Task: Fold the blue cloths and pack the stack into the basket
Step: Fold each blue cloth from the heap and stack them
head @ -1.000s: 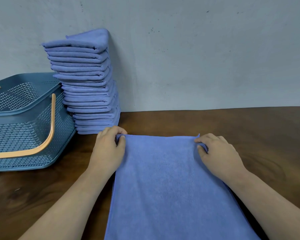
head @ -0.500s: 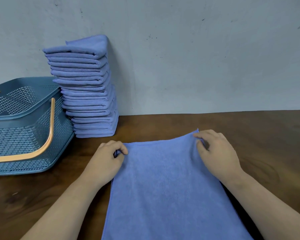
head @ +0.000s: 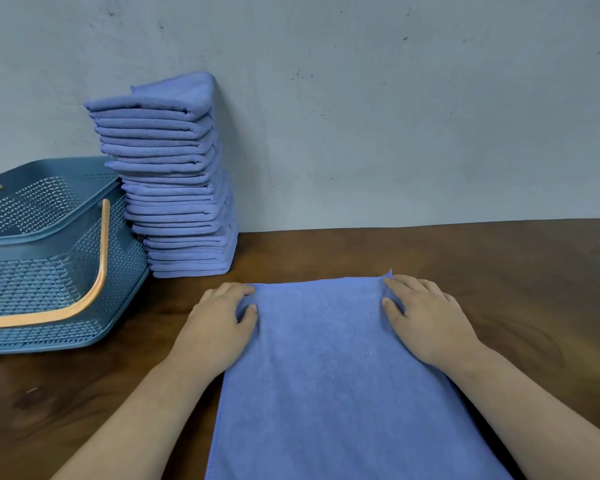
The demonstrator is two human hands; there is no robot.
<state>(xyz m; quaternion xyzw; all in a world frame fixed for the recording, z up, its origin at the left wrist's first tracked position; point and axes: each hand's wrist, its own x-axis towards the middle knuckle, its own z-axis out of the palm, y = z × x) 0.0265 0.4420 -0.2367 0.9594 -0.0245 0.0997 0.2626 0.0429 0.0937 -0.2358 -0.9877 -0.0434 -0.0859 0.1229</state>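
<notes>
A blue cloth (head: 326,368) lies flat on the wooden table, running from its far edge towards me and out of the bottom of the view. My left hand (head: 219,323) pinches its far left corner between thumb and fingers. My right hand (head: 426,320) holds the far right corner the same way, and a small tip of cloth pokes up there. A tall stack of folded blue cloths (head: 174,178) leans against the wall at the back left. The blue mesh basket (head: 32,239) stands left of the stack, touching it.
The basket's orange handle (head: 97,289) hangs down over its near side. A grey wall (head: 395,116) closes off the back of the brown table (head: 516,278). Bare tabletop shows to the right of the cloth and in front of the basket.
Both hands drew the cloth's far edge back towards me, then pushed it forward again and laid it down straight. The far right corner, lifted half a second ago, now lies lower.
</notes>
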